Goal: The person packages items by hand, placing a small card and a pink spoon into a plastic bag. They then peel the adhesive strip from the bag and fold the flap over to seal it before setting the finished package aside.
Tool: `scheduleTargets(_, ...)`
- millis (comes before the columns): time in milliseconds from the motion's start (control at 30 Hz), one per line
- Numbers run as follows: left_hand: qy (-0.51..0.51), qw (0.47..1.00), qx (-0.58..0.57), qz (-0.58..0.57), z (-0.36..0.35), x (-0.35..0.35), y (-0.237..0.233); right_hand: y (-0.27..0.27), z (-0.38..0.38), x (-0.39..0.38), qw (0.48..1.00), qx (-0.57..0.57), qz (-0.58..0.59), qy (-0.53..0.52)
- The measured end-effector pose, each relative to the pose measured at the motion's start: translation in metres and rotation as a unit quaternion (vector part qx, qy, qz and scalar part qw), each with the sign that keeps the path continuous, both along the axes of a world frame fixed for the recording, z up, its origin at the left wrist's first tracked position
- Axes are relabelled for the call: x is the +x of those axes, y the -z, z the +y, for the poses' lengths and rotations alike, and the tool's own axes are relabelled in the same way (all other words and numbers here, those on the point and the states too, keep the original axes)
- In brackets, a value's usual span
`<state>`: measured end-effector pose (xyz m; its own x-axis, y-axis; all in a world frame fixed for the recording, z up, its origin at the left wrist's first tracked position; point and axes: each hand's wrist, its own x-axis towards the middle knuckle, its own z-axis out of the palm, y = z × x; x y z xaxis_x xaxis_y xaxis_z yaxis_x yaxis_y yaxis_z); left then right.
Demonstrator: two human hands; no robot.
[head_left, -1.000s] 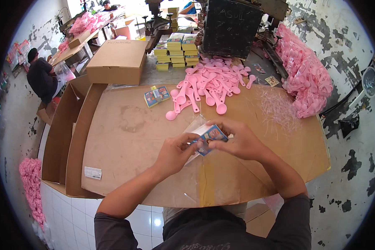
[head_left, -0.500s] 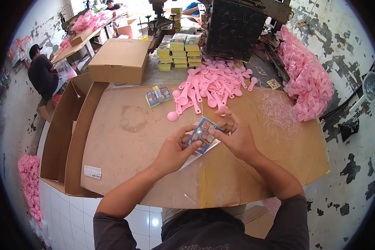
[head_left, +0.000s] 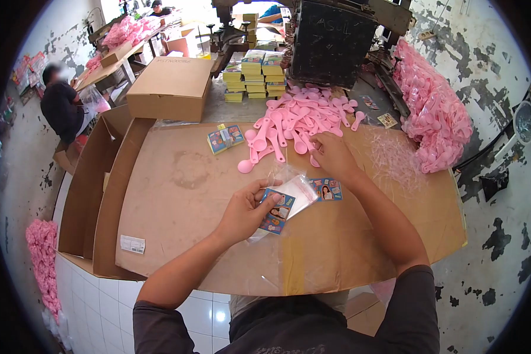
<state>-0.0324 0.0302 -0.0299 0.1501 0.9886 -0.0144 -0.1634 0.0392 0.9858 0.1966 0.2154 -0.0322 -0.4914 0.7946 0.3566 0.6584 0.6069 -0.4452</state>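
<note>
My left hand [head_left: 245, 212] is closed on a blue printed card [head_left: 279, 209] and clear plastic bags [head_left: 301, 192], with the thumb on top of the card. The bags fan out to the right of the card. At the near edge of a heap of pink spoons [head_left: 295, 121], the fingers of my right hand [head_left: 335, 156] curl round one spoon, which they mostly hide. Beneath my right wrist, a second blue card [head_left: 328, 190] lies on the cardboard, touching the bags.
A banded card bundle [head_left: 225, 139] lies left of the heap. Behind stand card stacks [head_left: 253, 74], a closed carton [head_left: 170, 88] and a black machine [head_left: 324, 47]. Bagged pink spoons [head_left: 433, 112] are at right, near plastic scraps [head_left: 395, 156]. A person [head_left: 64, 109] sits far left.
My right hand has left the card and moved up to the spoons. My left hand has drawn slightly down with a card and bags. A second card now shows on the cardboard.
</note>
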Motion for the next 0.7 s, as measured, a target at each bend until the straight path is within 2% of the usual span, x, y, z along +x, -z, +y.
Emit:
scheduleTargets(100, 0.01, 1.0, -0.006, -0.012, 0.001, -0.002, 0.001, -0.012, 0.0, 0.004, 0.984, -0.166, 0.065, 0.011)
scheduleTargets(133, 0.008, 1.0, -0.002, -0.014, 0.001, -0.001, 0.003, -0.019, -0.006, 0.004, 0.971, -0.21, 0.116, -0.019)
scheduleTargets(200, 0.007, 1.0, 0.002, -0.023, 0.0, 0.0, 0.004, -0.034, -0.025, 0.003, 0.928, -0.294, 0.214, -0.079)
scheduleTargets(333, 0.02, 1.0, 0.003, -0.009, -0.002, 0.002, 0.001, -0.052, -0.063, -0.01, 0.851, -0.382, 0.326, -0.155)
scheduleTargets(433, 0.028, 1.0, 0.005, -0.005, -0.004, 0.005, -0.001, -0.065, -0.079, -0.019, 0.839, -0.357, 0.372, -0.174)
scheduleTargets(633, 0.029, 0.999, 0.015, -0.016, -0.005, 0.006, -0.001, -0.053, -0.072, -0.016, 0.807, -0.414, 0.392, -0.153)
scheduleTargets(700, 0.03, 0.999, 0.017, -0.001, -0.004, 0.005, -0.001, -0.058, -0.076, -0.013, 0.839, -0.361, 0.38, -0.143)
